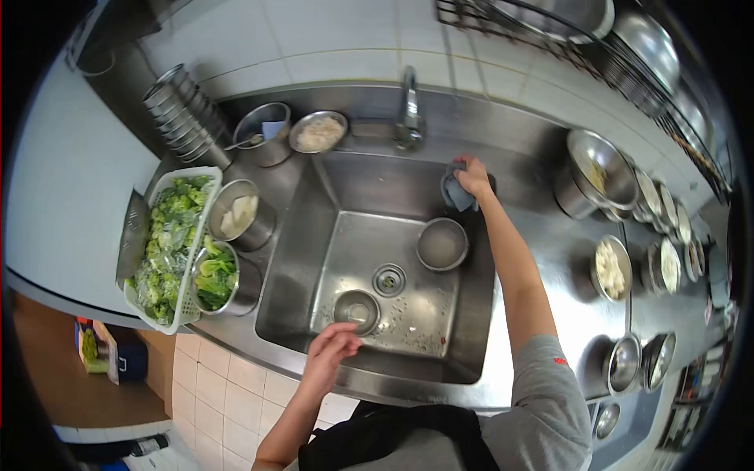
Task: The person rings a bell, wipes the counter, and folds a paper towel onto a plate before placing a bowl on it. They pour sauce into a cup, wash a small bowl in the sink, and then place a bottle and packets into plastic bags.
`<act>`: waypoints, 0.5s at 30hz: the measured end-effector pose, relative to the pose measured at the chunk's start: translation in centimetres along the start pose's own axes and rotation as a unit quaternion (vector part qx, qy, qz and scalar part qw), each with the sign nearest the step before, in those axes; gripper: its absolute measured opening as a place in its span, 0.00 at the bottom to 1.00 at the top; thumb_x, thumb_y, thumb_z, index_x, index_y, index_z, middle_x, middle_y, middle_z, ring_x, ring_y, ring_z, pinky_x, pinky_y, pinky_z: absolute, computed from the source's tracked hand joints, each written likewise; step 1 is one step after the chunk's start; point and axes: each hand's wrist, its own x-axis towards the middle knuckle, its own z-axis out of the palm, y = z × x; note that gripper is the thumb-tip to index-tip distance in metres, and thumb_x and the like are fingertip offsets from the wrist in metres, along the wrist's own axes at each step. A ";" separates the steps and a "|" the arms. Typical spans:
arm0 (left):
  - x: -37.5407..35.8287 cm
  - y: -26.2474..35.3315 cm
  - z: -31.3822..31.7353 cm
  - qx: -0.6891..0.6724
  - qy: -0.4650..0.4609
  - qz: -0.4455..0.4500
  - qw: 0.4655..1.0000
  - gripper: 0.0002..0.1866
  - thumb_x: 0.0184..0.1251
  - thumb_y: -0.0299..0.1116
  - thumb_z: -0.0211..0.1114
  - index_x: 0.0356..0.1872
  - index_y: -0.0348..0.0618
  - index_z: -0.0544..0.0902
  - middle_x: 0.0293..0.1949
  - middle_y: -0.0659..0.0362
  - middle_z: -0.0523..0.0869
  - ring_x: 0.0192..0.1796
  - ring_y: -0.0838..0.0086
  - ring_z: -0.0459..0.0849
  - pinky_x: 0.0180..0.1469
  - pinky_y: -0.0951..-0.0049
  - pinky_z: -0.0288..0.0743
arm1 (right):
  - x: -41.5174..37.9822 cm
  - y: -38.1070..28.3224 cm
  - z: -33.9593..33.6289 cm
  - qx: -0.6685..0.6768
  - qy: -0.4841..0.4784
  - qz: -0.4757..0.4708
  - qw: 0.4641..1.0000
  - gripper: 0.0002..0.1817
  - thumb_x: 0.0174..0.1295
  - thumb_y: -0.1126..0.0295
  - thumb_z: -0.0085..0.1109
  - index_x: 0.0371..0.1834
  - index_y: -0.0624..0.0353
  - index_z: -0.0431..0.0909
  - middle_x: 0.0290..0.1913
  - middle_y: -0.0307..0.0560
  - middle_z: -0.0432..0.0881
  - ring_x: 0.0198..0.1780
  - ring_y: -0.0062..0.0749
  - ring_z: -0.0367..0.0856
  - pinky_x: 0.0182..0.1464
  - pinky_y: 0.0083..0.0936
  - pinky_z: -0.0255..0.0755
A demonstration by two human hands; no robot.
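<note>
In my right hand (473, 177) is a bunched grey-blue cloth (457, 191), held at the back right corner of the steel sink (302, 251). The cloth hangs over the inside of the sink wall. My left hand (333, 350) is over the sink's front edge, its fingers loosely curved with nothing in them. Just beyond those fingertips a small metal bowl (357, 311) rests on the sink floor, partly overlapped by the hand. A larger round metal pot (441, 245) with cloudy liquid stands at the right of the sink floor, near the drain (389, 280).
Behind the sink rises a faucet (409, 114). To the left stand a white basket (196, 259) of broccoli, metal pots of cut vegetables and stacked metal cups (182, 114). Several metal bowls, including one of pale pieces (611, 268), line the right counter. A wire rack (565, 59) hangs above.
</note>
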 end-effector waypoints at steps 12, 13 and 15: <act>11.6 -0.4 -2.5 0.069 -0.093 0.042 0.992 0.11 0.64 0.31 0.53 0.46 0.43 0.75 0.35 0.64 0.80 0.39 0.82 0.75 0.43 0.81 0.66 | 1.0 -7.6 8.7 -0.094 0.123 -0.197 0.968 0.19 0.43 0.70 0.57 0.42 0.57 0.71 0.40 0.56 0.77 0.40 0.53 0.78 0.43 0.41 0.72; 13.2 -1.0 -2.9 0.084 -0.068 0.040 0.993 0.11 0.64 0.31 0.53 0.45 0.43 0.76 0.33 0.65 0.79 0.38 0.82 0.75 0.42 0.82 0.66 | -2.0 -10.0 8.1 -0.095 0.083 -0.175 0.976 0.18 0.44 0.71 0.55 0.43 0.56 0.70 0.41 0.56 0.76 0.40 0.53 0.78 0.43 0.42 0.72; 16.9 -1.5 -3.4 0.105 -0.061 -0.027 0.992 0.16 0.62 0.36 0.55 0.49 0.45 0.73 0.43 0.61 0.78 0.46 0.79 0.73 0.47 0.77 0.66 | -4.9 -11.4 8.7 -0.030 0.081 -0.183 0.979 0.18 0.44 0.73 0.54 0.41 0.53 0.66 0.42 0.58 0.73 0.39 0.56 0.77 0.42 0.43 0.72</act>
